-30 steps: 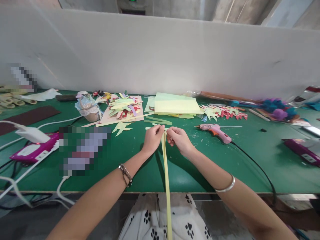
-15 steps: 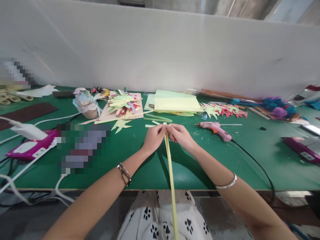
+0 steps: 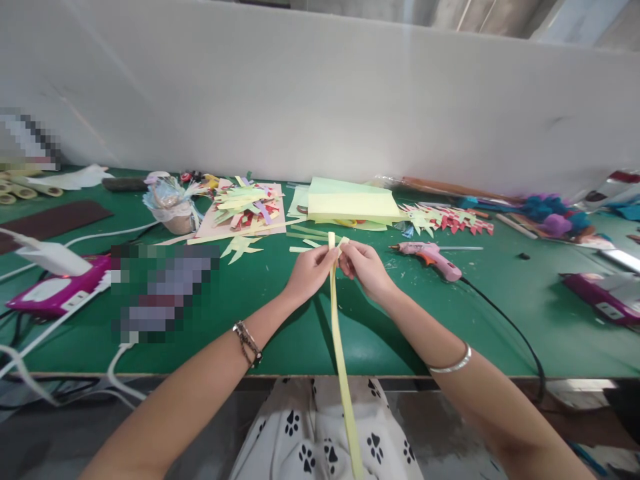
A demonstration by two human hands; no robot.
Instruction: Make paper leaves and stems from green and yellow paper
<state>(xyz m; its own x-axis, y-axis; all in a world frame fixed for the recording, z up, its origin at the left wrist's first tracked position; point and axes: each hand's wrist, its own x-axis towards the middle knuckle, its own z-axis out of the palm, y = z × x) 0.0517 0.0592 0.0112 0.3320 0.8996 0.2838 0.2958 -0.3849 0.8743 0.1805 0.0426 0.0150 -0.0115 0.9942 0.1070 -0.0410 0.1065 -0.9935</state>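
Note:
My left hand [image 3: 310,273] and my right hand [image 3: 367,269] are closed side by side on the top end of a long pale yellow paper strip [image 3: 340,353]. The strip's upper end pokes up between my fingertips, with a short bent piece beside it. From there the strip hangs down over the green table [image 3: 280,327] and past its front edge onto my lap. A beaded bracelet sits on my left wrist and a silver bangle on my right.
A pink glue gun [image 3: 430,257] with a black cord lies right of my hands. Behind them are a stack of pale yellow sheets [image 3: 350,203], a pile of cut paper shapes [image 3: 247,207], red-green cutouts [image 3: 450,220] and a small pot [image 3: 173,210]. A purple device [image 3: 55,293] sits left.
My hands have drawn closer together and shifted slightly away from me, and the strip's top end now sticks up higher between the fingers. The hanging part has swung a little.

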